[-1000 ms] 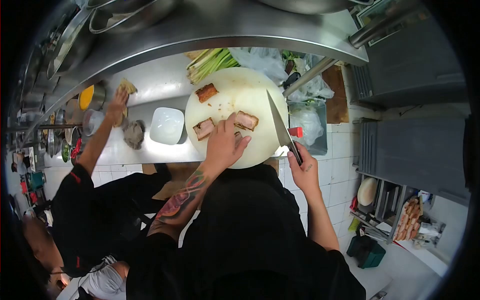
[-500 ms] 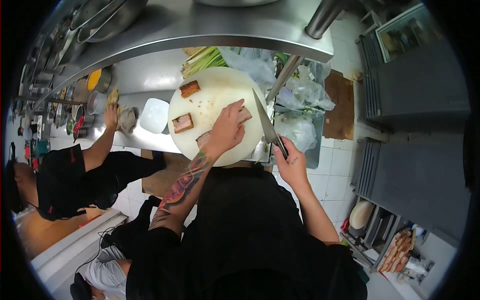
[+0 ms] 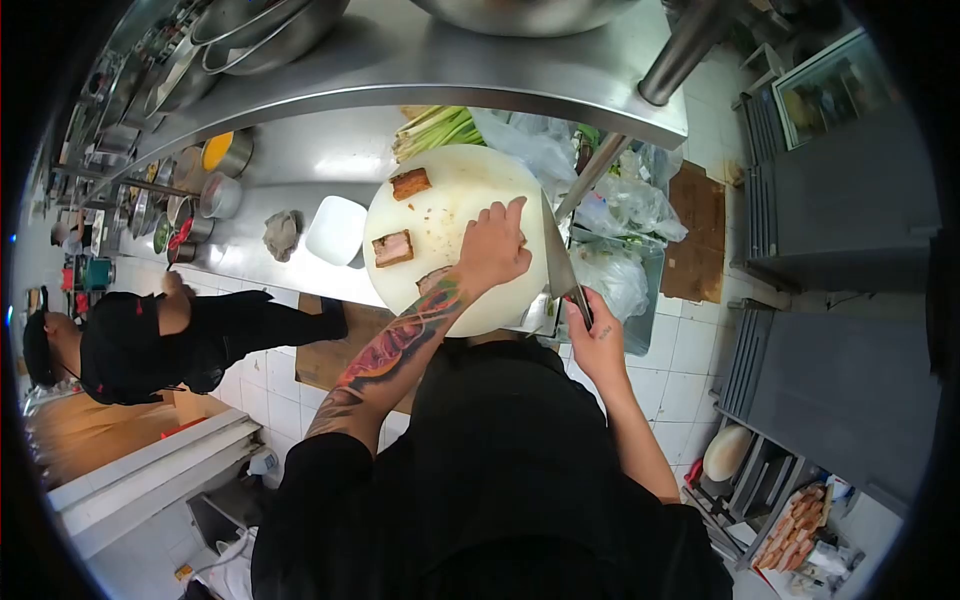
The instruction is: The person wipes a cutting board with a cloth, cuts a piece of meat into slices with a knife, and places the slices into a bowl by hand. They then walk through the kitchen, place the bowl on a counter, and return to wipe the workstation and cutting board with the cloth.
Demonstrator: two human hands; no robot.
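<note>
A round white cutting board [image 3: 455, 190] lies before me with browned, crusted pieces of roast pork belly on it. One piece [image 3: 409, 184] is near the far edge, another [image 3: 393, 248] at the left, and a third [image 3: 433, 279] is partly covered by my left forearm. My left hand [image 3: 492, 245] presses over a further piece at the board's right side, its fingers hiding nearly all of it. In my right hand [image 3: 600, 335] is the handle of a knife [image 3: 559, 255], whose broad blade points away from me along the board's right edge.
A white square bowl [image 3: 336, 231] and a crumpled cloth [image 3: 282, 235] sit left of the board. Green stalks [image 3: 437, 133] and plastic bags [image 3: 612, 280] lie behind and right. A steel shelf [image 3: 450, 80] overhangs the counter. A co-worker [image 3: 130, 335] stands at the left.
My left hand now covers the pork piece that showed beside its fingers. The knife blade is closer to the board's edge. The co-worker's arm has drawn back from the counter.
</note>
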